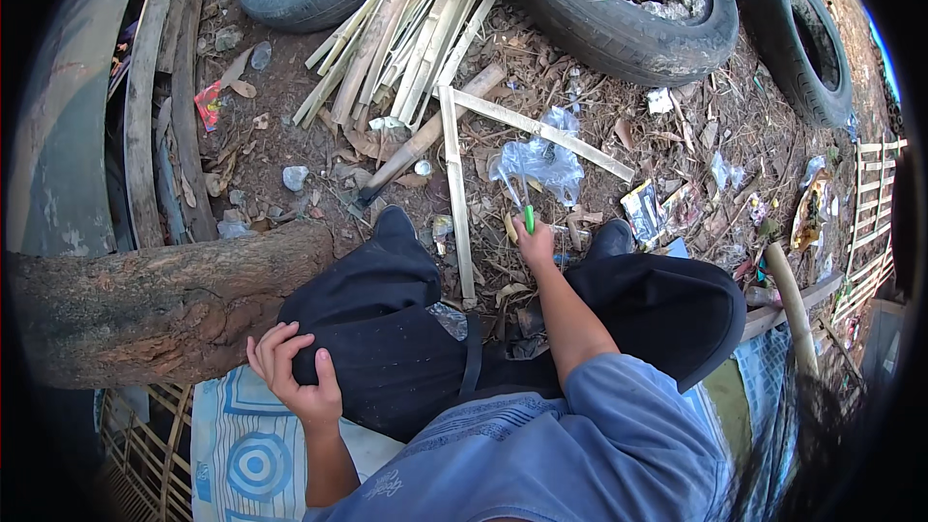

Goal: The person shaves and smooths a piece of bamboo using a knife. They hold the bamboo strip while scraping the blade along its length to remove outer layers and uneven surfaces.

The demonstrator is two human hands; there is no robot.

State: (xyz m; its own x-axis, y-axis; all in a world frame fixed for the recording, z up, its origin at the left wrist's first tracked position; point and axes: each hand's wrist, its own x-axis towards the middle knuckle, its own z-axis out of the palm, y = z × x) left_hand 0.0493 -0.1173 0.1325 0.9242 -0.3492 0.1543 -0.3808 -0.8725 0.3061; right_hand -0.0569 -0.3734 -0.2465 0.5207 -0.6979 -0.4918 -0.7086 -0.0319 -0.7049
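R hand [535, 244] reaches down btwn the knees to the ground, fingers closed round a small green tool [529, 219]. Tool: thin, bright green, stick-like handle, stands roughly upright out of the fist; upper end looks pale/metallic but too small to tell what kind of tip. It sits just below a crumpled clear plastic bag [539, 164] lying on the dirt, tip near or touching the bag's lower edge, can't tell which.

L hand [290, 372] rests on the L thigh of dark trousers [387, 329], fingers curled loosely over the cloth, holding nothing. Hands well apart.

Person sits on a blue-white patterned mat [246, 454], blue sleeve on R arm. Thick rough log [145, 304] lies just beside the L leg. A pale bamboo slat [456, 203] runs along the ground btwn the shoes, another slat [536, 130] crosses behind the bag. Pile of split bamboo [406, 29] further out, w/ three old tyres [619, 10] around it. Litter and dry leaves all over the soil.
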